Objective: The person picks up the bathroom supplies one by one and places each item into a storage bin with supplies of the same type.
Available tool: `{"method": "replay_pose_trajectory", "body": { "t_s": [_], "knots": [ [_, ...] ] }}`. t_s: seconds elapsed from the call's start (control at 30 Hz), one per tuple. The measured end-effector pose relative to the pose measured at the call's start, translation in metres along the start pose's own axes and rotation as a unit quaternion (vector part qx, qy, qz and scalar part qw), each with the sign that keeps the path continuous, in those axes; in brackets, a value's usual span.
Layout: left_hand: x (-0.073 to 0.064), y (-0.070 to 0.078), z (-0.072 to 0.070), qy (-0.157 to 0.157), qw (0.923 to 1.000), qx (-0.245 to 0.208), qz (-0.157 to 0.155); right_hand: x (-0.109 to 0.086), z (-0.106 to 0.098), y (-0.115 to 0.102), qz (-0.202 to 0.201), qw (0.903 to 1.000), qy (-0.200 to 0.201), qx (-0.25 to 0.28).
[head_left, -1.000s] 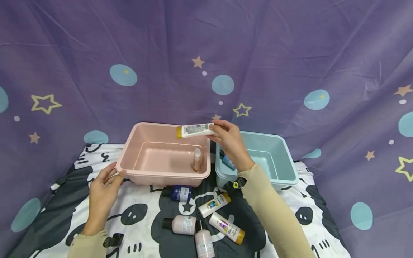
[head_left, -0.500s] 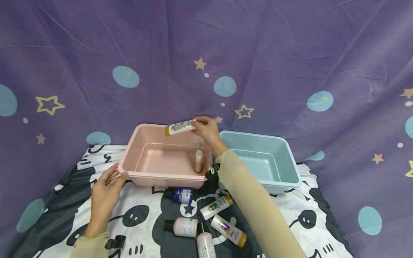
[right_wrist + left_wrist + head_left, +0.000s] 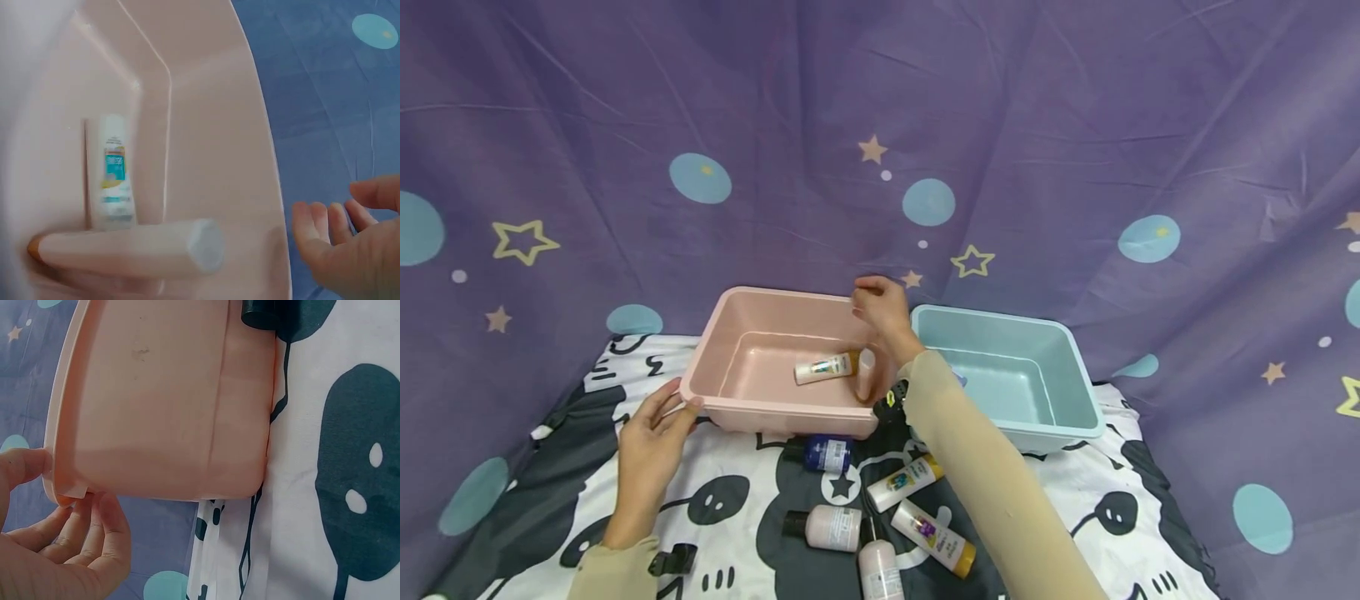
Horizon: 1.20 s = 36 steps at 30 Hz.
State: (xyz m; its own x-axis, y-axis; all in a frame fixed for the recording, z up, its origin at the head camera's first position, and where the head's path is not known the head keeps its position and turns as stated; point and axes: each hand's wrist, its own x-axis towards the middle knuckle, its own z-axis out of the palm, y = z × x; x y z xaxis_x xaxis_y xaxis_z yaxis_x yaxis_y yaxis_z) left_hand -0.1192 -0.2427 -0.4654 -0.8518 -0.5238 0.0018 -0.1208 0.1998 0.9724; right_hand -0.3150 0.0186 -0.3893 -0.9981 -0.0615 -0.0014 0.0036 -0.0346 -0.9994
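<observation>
Inside pink bin (image 3: 778, 416), 2 tubes (image 3: 822, 369)

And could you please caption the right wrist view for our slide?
A labelled tube and a second tube inside a pink bin, the empty right hand nearby.

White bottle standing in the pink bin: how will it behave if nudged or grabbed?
Likely tippy: the standing bottle is tall and narrow, balanced on its gold cap. Probably somewhat slippery, since its sides look smooth. If it falls toward the lying bottle, it may well knock against it, as the two are very close.
</observation>
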Motion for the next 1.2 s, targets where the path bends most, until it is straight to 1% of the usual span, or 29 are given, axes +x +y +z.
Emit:
{"method": "replay_pose_trajectory", "body": {
  "t_s": [0.1,0.23,0.4,0.53,0.63,0.73,0.87,1.03,1.2],
  "knots": [
    [0.000,0.001,0.000,-0.002,1.0000,-0.004,0.001,-0.006,-0.005,-0.004,-0.001,0.9997,-0.016,-0.018],
    [0.000,0.003,0.001,-0.005,1.0000,-0.008,0.000,-0.023,-0.016,-0.010,-0.034,0.9960,-0.050,-0.067],
    [-0.001,0.004,0.001,-0.010,0.9999,-0.008,0.001,-0.052,-0.038,-0.015,-0.083,0.9873,-0.072,-0.115],
    [-0.001,0.004,0.001,-0.008,0.9999,-0.007,-0.004,-0.081,-0.058,-0.020,-0.116,0.9793,-0.079,-0.146],
    [-0.001,0.004,0.001,-0.009,0.9999,-0.009,-0.005,-0.104,-0.074,-0.023,-0.131,0.9743,-0.087,-0.162],
    [0.000,0.003,0.001,-0.009,0.9998,-0.014,-0.006,-0.126,-0.090,-0.021,-0.129,0.9718,-0.098,-0.171],
    [0.000,0.002,0.001,-0.008,0.9997,-0.021,-0.010,-0.153,-0.112,-0.011,-0.128,0.9680,-0.098,-0.193],
    [-0.001,0.002,0.001,-0.007,0.9997,-0.020,-0.009,-0.183,-0.136,0.005,-0.124,0.9698,-0.081,-0.194],
    [-0.002,0.002,0.001,-0.006,0.9997,-0.024,-0.008,-0.207,-0.154,0.015,-0.097,0.9719,-0.062,-0.205]
  ]
}}
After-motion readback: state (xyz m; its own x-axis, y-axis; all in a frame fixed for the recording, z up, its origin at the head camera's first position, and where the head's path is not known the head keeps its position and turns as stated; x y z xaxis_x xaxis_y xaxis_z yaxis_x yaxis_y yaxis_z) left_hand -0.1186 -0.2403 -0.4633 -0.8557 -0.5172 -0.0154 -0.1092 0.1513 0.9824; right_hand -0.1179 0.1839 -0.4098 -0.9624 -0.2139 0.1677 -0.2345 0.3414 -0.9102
